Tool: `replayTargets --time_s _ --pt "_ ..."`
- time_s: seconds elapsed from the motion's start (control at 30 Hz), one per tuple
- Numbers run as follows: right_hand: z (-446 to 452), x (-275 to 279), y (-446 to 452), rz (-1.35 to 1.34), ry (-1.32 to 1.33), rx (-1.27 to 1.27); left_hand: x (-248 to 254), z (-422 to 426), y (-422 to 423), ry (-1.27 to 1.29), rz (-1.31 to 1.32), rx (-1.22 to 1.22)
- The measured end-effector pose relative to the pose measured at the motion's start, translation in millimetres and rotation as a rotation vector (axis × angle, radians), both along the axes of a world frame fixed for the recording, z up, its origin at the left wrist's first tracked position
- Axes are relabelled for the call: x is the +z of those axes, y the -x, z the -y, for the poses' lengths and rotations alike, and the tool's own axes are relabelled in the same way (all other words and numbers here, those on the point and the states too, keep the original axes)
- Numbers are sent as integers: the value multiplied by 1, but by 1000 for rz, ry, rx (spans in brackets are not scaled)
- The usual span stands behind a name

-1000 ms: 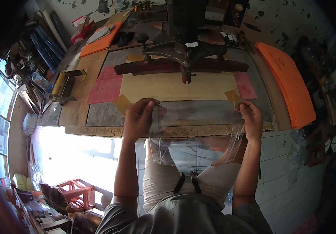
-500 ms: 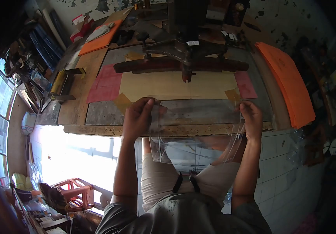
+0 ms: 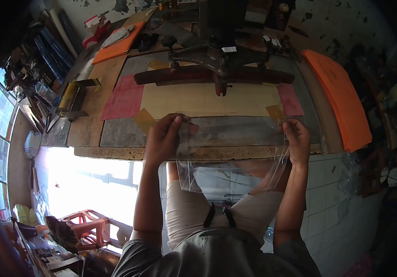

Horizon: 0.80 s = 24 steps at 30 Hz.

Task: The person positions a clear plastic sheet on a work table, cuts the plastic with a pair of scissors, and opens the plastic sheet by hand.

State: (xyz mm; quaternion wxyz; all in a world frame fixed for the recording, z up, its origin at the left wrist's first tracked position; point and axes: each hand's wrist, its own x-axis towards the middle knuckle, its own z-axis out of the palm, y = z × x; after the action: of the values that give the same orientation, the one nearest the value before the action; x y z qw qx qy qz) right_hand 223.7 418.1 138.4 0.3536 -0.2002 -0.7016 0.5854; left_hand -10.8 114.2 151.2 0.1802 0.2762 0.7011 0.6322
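Observation:
A clear plastic sheet (image 3: 233, 152) with creased side edges hangs between my two hands, over the front edge of the workbench and above my lap. My left hand (image 3: 165, 134) pinches its upper left corner. At the upper right corner, my right hand (image 3: 296, 137) is closed on the sheet between thumb and fingers. Just beyond lies a pale yellow sheet (image 3: 207, 101), with brown tape pieces (image 3: 275, 111) at its corners and pink sheets (image 3: 123, 97) at its sides. Over it stands the dark red bar (image 3: 258, 77) of a heavy metal press.
A stack of orange sheets (image 3: 339, 101) lies along the bench's right side. On the left are a yellow tape roll in a metal holder (image 3: 70, 99) and a cloth on orange sheets (image 3: 136, 32). A red plastic stool (image 3: 92, 231) stands on the floor, lower left.
Almost nothing has changed. Both hands keep hold of the plastic sheet in nearly the same place, and the view has shifted very slightly.

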Motion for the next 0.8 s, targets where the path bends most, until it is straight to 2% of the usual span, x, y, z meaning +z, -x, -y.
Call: replayTargets --time_s 0.1,0.4,0.5,0.67,0.8 --pt "2 2 0 9 -6 -5 2 -3 -4 -142 75 -72" --pt "0 -2 -2 9 -1 -8 -4 -4 -2 -101 -50 -37" --pt "-1 -1 -3 -2 3 8 -3 -1 1 -2 -19 -37" --pt "-1 -1 -4 -19 23 36 -13 -3 2 -121 10 -27" --pt "-4 -3 -6 -19 16 52 -14 -3 2 -112 -22 -20"
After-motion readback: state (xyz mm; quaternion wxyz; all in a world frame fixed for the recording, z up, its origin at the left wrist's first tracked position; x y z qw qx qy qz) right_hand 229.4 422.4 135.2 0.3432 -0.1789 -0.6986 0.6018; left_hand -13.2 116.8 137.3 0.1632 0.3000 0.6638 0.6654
